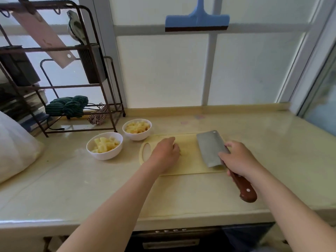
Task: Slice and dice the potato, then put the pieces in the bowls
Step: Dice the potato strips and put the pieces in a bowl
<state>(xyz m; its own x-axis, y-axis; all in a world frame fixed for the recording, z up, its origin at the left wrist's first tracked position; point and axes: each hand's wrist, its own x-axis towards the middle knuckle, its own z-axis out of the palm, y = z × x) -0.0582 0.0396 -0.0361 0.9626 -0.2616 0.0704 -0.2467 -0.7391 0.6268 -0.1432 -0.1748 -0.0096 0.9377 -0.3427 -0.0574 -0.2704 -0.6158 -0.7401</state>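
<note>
Steel cleaver (211,148) in right hand (236,159); left hand (164,153) hides blurred potato bits (184,151).

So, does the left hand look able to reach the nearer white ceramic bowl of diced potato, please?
Probably yes: the left hand is over the pale cutting board, just right of the nearer white bowl, and nothing stands between them.

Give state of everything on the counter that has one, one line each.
Near bowl: upright, part full of potato chunks.
Far bowl: upright, full of potato chunks.
Board: flat on counter, few potato bits left.
Cleaver: blade turned flat over board, contact unclear.
Left hand: fingers curled down at the bits, grip unclear.
Right hand: grips cleaver handle.
</note>
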